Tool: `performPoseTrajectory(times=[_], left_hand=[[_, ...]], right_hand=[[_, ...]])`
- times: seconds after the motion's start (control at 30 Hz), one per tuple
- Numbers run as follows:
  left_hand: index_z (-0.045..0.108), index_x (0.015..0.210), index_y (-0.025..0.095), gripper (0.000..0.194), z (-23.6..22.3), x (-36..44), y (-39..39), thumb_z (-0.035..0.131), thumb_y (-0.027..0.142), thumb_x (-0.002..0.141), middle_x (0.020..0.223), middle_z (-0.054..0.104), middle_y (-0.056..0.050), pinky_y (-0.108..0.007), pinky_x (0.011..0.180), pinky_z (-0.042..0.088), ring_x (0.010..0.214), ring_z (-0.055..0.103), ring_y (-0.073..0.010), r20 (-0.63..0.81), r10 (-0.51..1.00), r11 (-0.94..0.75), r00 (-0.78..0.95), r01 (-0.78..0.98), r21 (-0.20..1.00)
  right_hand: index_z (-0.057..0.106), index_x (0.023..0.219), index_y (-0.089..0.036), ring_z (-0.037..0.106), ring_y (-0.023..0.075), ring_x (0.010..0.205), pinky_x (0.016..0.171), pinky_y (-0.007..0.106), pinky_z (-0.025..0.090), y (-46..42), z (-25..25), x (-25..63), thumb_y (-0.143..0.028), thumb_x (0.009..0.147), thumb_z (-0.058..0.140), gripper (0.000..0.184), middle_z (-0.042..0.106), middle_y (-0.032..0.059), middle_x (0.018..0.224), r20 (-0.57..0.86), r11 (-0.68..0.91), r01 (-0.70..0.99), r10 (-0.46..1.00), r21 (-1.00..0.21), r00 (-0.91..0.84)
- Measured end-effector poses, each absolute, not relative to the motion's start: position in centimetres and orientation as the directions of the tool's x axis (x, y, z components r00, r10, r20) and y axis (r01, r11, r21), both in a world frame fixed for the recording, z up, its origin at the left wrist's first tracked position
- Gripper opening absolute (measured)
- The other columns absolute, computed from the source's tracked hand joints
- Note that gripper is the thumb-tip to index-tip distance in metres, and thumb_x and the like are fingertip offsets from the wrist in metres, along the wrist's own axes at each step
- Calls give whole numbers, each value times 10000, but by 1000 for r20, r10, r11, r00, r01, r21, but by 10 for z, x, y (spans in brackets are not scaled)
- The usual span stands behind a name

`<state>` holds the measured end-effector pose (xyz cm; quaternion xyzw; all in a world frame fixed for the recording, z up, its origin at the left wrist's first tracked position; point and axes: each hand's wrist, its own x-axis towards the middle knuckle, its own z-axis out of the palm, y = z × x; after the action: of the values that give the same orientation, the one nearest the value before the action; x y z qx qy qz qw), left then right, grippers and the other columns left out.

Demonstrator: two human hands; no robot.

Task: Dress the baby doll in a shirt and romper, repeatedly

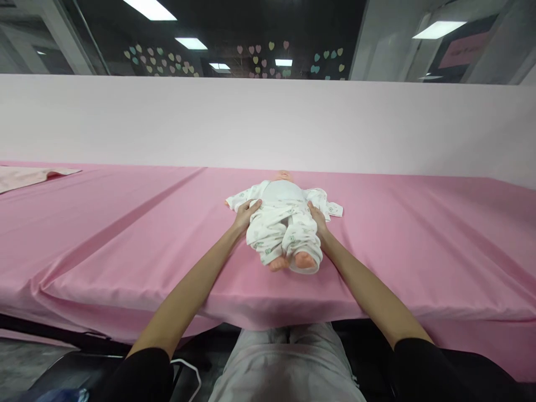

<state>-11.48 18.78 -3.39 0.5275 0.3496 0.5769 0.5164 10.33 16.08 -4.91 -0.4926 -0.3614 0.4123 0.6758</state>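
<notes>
A peach-coloured baby doll point(283, 192) in white clothing is lying on its back between the two hands, its head point(284, 175) pointing away from them and its bare feet point(304, 259) pointing back toward the person. It is resting on a bench point(146, 245) covered in smooth pink cloth. The left hand point(248, 215) is curling partly closed around the near side of the doll's loose white trousers with small green prints point(270, 226), its thumb lying on top of the fabric. The right hand point(317, 219) is gripping the opposite side in the same way, partly closed, thumb up; most of its fingers are hiding from view, so whether they are pinching cloth alone or the body too, I cannot tell. Just beyond the right hand, a crumpled white printed sleeve point(319, 197) is spreading outward. Past the left hand, the doll's other sleeve point(243, 197) is reaching out sideways. Well to the left of the left hand, a pale pink flat cloth point(25, 176) is lying on the bench. Beyond both hands, a plain white wall panel point(268, 123) is standing behind the bench.
</notes>
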Motion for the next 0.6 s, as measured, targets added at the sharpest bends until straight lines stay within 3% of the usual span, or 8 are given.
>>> performPoseTrajectory(times=[0.13, 0.23, 0.33, 0.4, 0.47, 0.6], left_hand=[[634, 981, 155, 431, -37, -119, 199, 667, 460, 679, 964, 641, -66, -281, 765, 413, 897, 558, -196, 413, 906, -413, 95, -20, 911], [591, 707, 166, 303, -36, -119, 211, 600, 468, 731, 716, 584, -9, -258, 666, 368, 727, 513, -157, 451, 889, -458, 82, 229, 859], [386, 517, 188, 384, -34, -114, 225, 601, 427, 728, 517, 356, 49, -256, 576, 274, 570, 369, -118, 457, 889, -405, -33, 410, 817], [308, 497, 193, 426, -35, -109, 233, 606, 398, 724, 499, 275, 55, -259, 564, 241, 556, 320, -115, 438, 895, -369, -86, 410, 834], [271, 484, 198, 453, -39, -104, 239, 595, 398, 729, 486, 244, 54, -263, 561, 233, 550, 306, -118, 401, 908, -332, -119, 379, 864], [322, 440, 210, 468, -50, -101, 245, 583, 478, 721, 441, 309, 41, -273, 560, 284, 537, 379, -134, 248, 961, -206, -121, 285, 936]], right_hand=[[314, 566, -229, 340, 97, 479, 466, 256, 340, 165, -54, 102, -627, 619, 623, 507, 353, -61, 504, 89, 178, -221, 928, -959, 363], [298, 540, -222, 287, 88, 480, 471, 247, 292, 170, -57, 104, -632, 638, 602, 519, 291, -67, 510, 225, 267, -78, 910, -961, 347], [307, 515, -213, 292, 100, 514, 519, 252, 293, 177, -57, 111, -585, 714, 551, 487, 280, -58, 520, 451, 395, 233, 845, -889, 286], [339, 517, -208, 361, 120, 580, 594, 261, 331, 184, -54, 116, -548, 739, 534, 450, 357, -35, 564, 576, 454, 412, 779, -790, 246], [372, 527, -206, 423, 141, 674, 671, 269, 354, 195, -51, 120, -534, 737, 528, 419, 444, -7, 644, 627, 480, 482, 752, -733, 205], [318, 500, -215, 377, 126, 594, 606, 255, 334, 216, -48, 124, -583, 698, 525, 467, 378, -28, 560, 466, 344, 408, 849, -846, 250]])
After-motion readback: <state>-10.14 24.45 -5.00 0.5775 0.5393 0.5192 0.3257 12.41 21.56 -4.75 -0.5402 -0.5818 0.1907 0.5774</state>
